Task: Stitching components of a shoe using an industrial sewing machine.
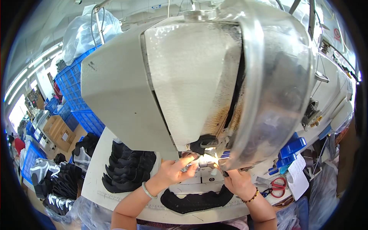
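A large pale sewing machine (195, 76) fills the upper middle, its needle area lit by a lamp. My left hand (172, 173) reaches up to the left of that area; index finger and thumb stretch out with a gap between them, beside small shiny metal parts. On the other side, my right hand (238, 183) has its fingers bent and drawn together near the bright spot. Its fingertips are partly hidden, and whatever they hold is too small to name. A curved black fabric piece (195, 202) lies on the white table (172, 217) between my forearms, apart from both hands.
A row of overlapping black pieces (128, 168) lies left of my left hand. Red-handled scissors (279, 188), a handwritten paper sheet (298, 177) and a blue plastic holder (290, 148) are at the right. Blue crates (73, 82) and bundled shoe parts (63, 180) stand left.
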`<state>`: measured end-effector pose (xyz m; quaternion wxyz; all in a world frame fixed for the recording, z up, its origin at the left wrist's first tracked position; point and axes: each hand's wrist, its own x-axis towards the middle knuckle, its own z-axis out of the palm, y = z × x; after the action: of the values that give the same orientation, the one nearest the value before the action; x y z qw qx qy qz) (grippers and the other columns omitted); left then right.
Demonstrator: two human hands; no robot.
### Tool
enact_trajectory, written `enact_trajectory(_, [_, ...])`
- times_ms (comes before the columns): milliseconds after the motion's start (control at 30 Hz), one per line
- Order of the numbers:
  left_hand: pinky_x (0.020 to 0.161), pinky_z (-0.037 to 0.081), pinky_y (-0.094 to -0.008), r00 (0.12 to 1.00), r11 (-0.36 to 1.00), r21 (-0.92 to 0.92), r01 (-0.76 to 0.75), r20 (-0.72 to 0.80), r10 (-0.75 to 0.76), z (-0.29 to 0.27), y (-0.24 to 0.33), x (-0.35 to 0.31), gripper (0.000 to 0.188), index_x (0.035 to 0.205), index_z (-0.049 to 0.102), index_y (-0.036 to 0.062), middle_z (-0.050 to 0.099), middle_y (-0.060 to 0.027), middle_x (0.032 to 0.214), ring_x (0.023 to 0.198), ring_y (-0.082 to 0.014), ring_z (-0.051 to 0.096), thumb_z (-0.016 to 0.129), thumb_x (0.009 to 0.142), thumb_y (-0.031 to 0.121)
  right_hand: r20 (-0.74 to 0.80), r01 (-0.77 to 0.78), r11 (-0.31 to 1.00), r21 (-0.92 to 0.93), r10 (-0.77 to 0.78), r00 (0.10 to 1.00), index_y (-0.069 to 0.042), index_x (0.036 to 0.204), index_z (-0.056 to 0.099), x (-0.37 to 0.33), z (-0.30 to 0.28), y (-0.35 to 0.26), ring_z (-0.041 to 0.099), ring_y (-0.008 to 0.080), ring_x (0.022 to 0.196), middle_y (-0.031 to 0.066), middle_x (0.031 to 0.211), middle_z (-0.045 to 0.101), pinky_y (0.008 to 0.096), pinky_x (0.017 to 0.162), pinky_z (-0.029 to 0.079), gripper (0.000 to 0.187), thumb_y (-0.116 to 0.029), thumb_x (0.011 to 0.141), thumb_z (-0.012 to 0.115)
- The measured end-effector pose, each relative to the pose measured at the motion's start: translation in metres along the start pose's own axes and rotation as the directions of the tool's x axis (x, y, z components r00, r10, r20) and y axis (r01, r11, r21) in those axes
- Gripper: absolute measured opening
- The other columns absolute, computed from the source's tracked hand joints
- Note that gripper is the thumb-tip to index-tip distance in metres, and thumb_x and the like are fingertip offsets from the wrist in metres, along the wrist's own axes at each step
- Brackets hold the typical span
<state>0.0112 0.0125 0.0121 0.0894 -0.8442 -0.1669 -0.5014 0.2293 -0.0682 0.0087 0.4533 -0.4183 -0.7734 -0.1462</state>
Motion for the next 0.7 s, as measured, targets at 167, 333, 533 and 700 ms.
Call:
enact_trajectory(167, [0.071,0.048,-0.0332,0.967,0.957,-0.137,0.256,0.032,-0.254,0.003,0.009,-0.010,0.026,0.098,0.069,0.0042,0.064,-0.0105,0.094,0.085,-0.0236,0.060,0.071,0.074,0.012,0.007,0.026,0.994,0.105,-0.027,1.000,-0.006,0.089,0.061,-0.003,0.002,0.008,0.059,0.0316,0.088,0.0104,0.094,0.061,0.0410,0.076,0.047,0.034,0.005,0.057,0.062])
enact_trajectory(333, [0.045,0.048,-0.0233,0.999,0.999,0.012,0.040,-0.033,-0.040,0.004,0.002,-0.007,0.032,0.105,0.064,0.0088,0.069,-0.0042,0.085,0.051,-0.0128,0.055,0.074,0.077,0.020,0.005,0.051,0.996,0.074,-0.052,0.999,-0.007,0.095,0.063,-0.002,0.001,0.009,0.059,0.0318,0.089,0.0101,0.094,0.062,0.0416,0.078,0.047,0.040,0.005,0.057,0.062])
enact_trajectory(533, [0.047,0.048,-0.0239,0.999,0.999,0.033,0.028,0.024,-0.028,0.003,-0.001,-0.012,0.029,0.102,0.064,0.0104,0.068,-0.0025,0.085,0.057,-0.0127,0.058,0.074,0.075,0.019,-0.013,0.056,0.996,0.069,-0.055,0.998,-0.007,0.099,0.063,-0.001,0.004,0.009,0.059,0.0315,0.089,0.0094,0.095,0.062,0.0423,0.079,0.047,0.044,0.005,0.057,0.061])
enact_trajectory(700, [0.052,0.049,-0.0256,0.985,0.991,-0.098,0.096,-0.131,-0.109,0.001,0.002,-0.018,0.021,0.099,0.063,0.0055,0.067,-0.0051,0.086,0.060,-0.0145,0.057,0.066,0.079,0.008,0.011,0.037,0.987,0.159,-0.039,0.999,-0.007,0.097,0.062,-0.005,0.004,0.011,0.060,0.0303,0.085,0.0100,0.094,0.062,0.0416,0.077,0.048,0.036,0.003,0.063,0.065])
